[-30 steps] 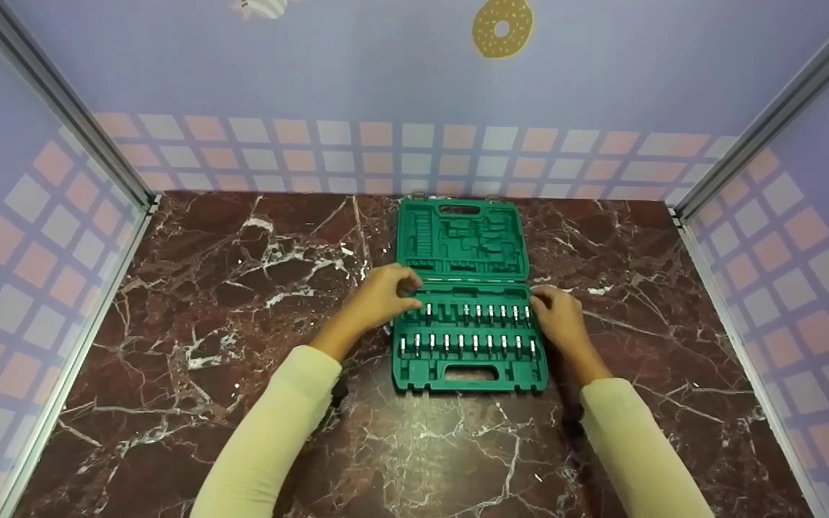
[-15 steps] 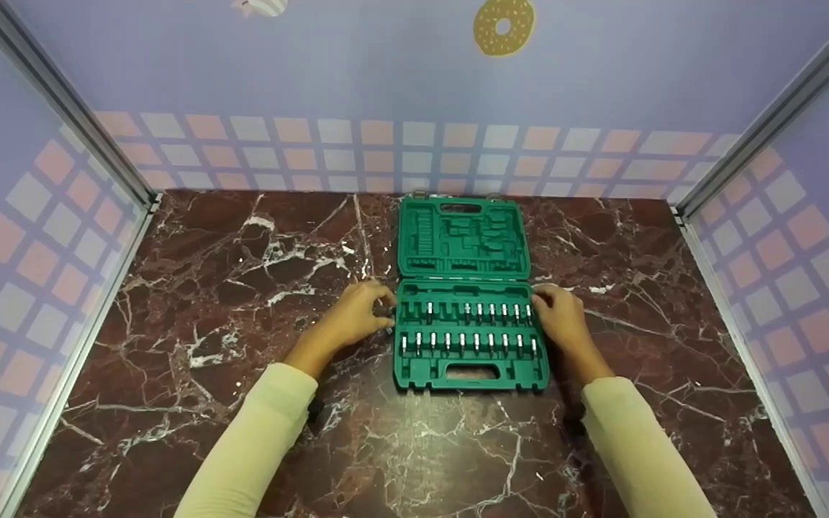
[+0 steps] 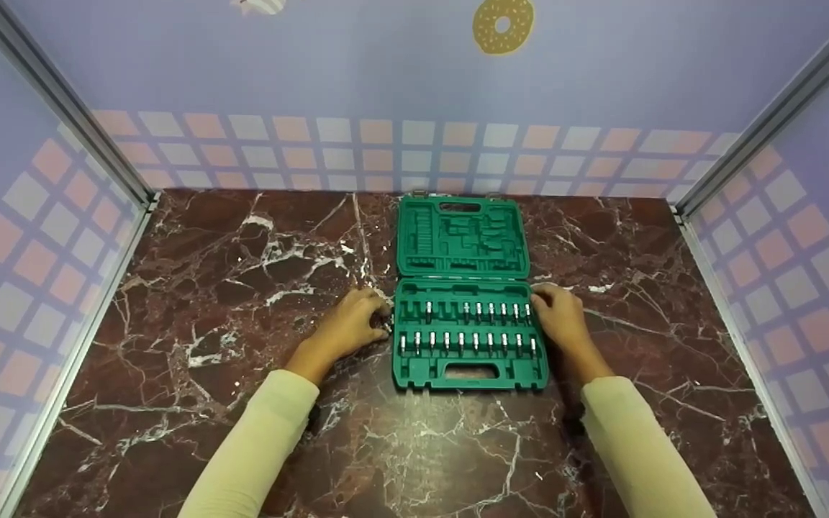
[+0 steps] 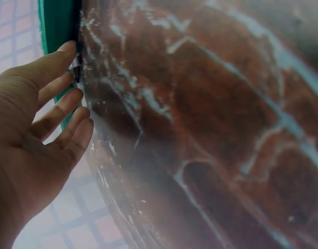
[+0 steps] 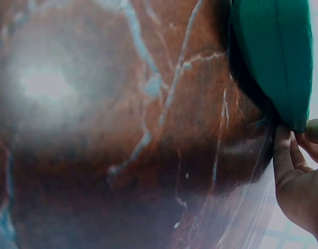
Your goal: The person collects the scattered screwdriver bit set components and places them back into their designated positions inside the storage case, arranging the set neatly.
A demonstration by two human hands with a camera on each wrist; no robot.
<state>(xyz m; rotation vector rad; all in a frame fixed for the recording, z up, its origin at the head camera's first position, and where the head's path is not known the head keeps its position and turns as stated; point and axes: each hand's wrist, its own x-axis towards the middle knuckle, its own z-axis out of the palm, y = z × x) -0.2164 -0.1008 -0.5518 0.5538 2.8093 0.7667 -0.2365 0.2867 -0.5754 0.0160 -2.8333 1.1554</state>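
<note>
A green plastic tool case [image 3: 469,378] lies unfolded on the table, its lid half at the back. Silver-and-dark socket bits [image 3: 476,342] stand in two rows in the near half; the back row has bare slots on the left. My left hand [image 3: 348,324] is at the table just left of the case, fingers slightly bent and thumb apart. A small dark metal piece [image 4: 77,72] shows by its fingertips in the left wrist view; most of it is hidden. My right hand [image 3: 558,316] grips the right edge of the case [image 5: 275,57] between thumb and fingers.
The case stands on a dark red marbled table [image 3: 242,288]. A patterned back wall [image 3: 357,86] rises right behind the lid, and side panels [image 3: 19,216] with metal rails bound the table left and right.
My left hand has moved from over the back row's left end, leftward and down to the table beside the case. The right hand stays at the case's right edge.
</note>
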